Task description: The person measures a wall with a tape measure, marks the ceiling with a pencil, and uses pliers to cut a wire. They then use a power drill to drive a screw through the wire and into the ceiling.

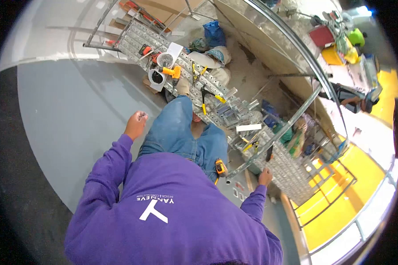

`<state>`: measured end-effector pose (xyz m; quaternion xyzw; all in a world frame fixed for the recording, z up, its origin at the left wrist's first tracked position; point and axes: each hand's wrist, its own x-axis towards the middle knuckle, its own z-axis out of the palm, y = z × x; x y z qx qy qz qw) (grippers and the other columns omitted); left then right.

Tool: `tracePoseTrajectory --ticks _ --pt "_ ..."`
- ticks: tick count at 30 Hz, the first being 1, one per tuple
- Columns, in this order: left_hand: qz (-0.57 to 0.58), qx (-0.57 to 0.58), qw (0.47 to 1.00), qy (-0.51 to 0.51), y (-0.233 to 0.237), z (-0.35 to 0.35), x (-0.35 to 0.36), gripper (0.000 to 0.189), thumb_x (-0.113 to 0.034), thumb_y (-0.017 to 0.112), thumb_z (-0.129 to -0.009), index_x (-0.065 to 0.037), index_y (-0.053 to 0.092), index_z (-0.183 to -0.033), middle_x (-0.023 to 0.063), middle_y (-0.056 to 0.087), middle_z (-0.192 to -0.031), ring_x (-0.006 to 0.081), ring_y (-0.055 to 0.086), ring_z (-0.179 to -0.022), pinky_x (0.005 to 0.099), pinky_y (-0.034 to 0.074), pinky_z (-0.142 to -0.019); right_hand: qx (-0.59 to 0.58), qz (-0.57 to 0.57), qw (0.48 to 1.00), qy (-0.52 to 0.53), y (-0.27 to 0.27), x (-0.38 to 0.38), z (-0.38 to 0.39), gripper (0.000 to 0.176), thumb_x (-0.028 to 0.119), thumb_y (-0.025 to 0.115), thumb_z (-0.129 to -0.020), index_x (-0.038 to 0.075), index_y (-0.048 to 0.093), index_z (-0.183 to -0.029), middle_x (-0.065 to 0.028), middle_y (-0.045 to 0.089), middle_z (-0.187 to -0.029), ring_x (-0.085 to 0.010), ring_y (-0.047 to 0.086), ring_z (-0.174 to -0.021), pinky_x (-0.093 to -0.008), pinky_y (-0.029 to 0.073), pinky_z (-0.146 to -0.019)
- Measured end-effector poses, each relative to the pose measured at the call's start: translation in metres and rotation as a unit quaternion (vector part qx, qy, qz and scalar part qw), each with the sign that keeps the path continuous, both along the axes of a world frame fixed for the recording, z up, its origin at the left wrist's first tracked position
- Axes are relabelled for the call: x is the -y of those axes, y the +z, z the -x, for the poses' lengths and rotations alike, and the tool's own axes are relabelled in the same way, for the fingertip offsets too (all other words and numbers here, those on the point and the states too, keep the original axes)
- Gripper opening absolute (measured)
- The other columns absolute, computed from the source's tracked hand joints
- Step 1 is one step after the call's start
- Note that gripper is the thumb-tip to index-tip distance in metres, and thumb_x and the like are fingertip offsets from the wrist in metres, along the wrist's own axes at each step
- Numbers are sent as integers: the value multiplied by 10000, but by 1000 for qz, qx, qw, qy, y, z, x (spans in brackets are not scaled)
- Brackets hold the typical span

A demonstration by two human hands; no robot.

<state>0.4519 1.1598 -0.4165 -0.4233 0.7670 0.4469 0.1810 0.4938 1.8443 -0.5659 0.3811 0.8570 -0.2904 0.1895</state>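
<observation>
My left hand [136, 125] is raised beside my left thigh, in front of the grey wall panel [75, 101]. Its fingers are curled together, and anything between them is too small to name. On the other side, my right hand [265, 176] is closed close to the perforated metal scaffold platform [292, 176]; what it holds, if anything, is hidden. A yellow cordless drill [172, 72] lies ahead of my left knee. Near it are a white bucket with dark contents [157, 77] and a second tub [165, 60]. A tape measure [221, 167] hangs at my right hip.
Yellow-and-black snips [212, 95] and metal brackets [239, 112] lie on the platform. A curved scaffold rail [296, 39] and diagonal tube [278, 134] run along the right. Sacks and a blue bag [214, 34] sit below. Another person [353, 98] is at far right.
</observation>
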Motion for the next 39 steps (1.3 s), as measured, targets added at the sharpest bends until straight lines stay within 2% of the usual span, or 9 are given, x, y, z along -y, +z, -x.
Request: tracePoseTrajectory --ticks 4,8,13,17,20,26,31,35,39 --pt "-137 -44 965 221 6 2 74 174 -198 626 -917 -55 598 -1012 -13 543 -697 66 436 -492 234 336 -446 -13 -62 986 151 61 78 88 298 253 613 -913 1 707 -1041 -153 716 -984 -266 668 -906 -368 497 -835" --pt "-166 -99 901 389 23 -9 155 185 -188 625 -924 -77 577 -1063 -30 509 -681 61 402 -465 220 283 -408 31 46 973 225 95 159 161 305 262 615 -912 -4 699 -1036 -187 710 -997 -285 673 -932 -375 504 -825" --pt "-222 -157 844 462 6 -77 260 119 -163 589 -943 -93 571 -1037 -20 514 -711 55 414 -488 221 296 -425 58 19 904 424 162 355 266 310 263 620 -914 -1 683 -1063 -188 710 -976 -296 685 -913 -377 510 -817" --pt "-185 -138 834 502 10 -123 302 184 -120 594 -923 -63 584 -1098 -18 537 -727 68 430 -496 228 308 -430 0 56 877 477 164 460 320 319 259 624 -912 -1 673 -1090 -202 694 -1048 -313 689 -932 -381 522 -819" --pt "-183 -127 808 545 12 -137 317 184 -110 575 -925 -56 585 -1101 -11 542 -727 69 439 -500 228 316 -440 -29 56 826 560 164 535 349 314 258 630 -907 2 666 -1085 -208 689 -1031 -338 683 -941 -393 525 -815" --pt "-189 -111 828 516 9 -133 319 228 -133 583 -939 -39 580 -1147 -13 530 -734 59 436 -528 211 329 -456 -2 42 748 662 166 651 389 298 245 607 -914 10 660 -1091 -218 673 -1069 -355 653 -1014 -397 508 -873" --pt "-215 -107 805 543 8 -127 327 258 -111 583 -934 -42 565 -1182 -9 530 -734 57 428 -528 207 322 -464 -31 81 768 634 170 707 416 296 248 602 -925 13 659 -1096 -211 674 -1089 -348 654 -1029 -384 506 -886" --pt "-232 -63 805 542 9 -114 324 257 -95 574 -934 -48 562 -1186 -8 529 -733 57 424 -526 209 323 -469 19 69 803 591 167 683 427 301 255 612 -925 13 661 -1097 -208 682 -1075 -353 665 -1011 -396 522 -857" --pt "-253 -30 812 526 -3 -121 319 286 -122 564 -965 -48 560 -1241 -11 541 -777 54 427 -550 203 338 -479 54 -7 793 606 137 615 418 312 277 618 -924 21 666 -1096 -206 684 -1055 -359 655 -1003 -410 506 -876"
